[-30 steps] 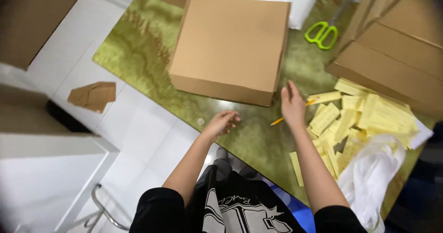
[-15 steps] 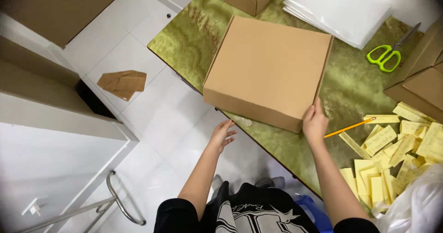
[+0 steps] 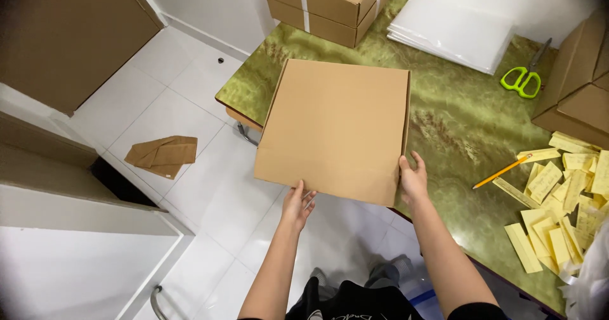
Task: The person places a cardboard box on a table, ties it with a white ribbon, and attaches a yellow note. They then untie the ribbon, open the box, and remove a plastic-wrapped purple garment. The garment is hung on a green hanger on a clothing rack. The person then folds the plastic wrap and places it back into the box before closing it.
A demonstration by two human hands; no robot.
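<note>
A closed square cardboard box (image 3: 336, 126) hangs half off the near-left edge of a green marbled table (image 3: 457, 123). My left hand (image 3: 297, 206) holds its near bottom edge from below, out over the floor. My right hand (image 3: 412, 179) grips the box's near right corner, thumb on the side. The box's top is plain brown with nothing on it.
On the table: a taped cardboard box (image 3: 330, 3) at the back, a stack of white sheets (image 3: 453, 31), green-handled scissors (image 3: 523, 79), brown boxes (image 3: 577, 85) at right, a yellow pencil (image 3: 502, 171), several yellow paper slips (image 3: 558, 212). A cardboard scrap (image 3: 162, 155) lies on the white tiled floor.
The box has slid toward me and to the left, off the table edge. My left hand has come up from the air to its underside; my right moved to its corner.
</note>
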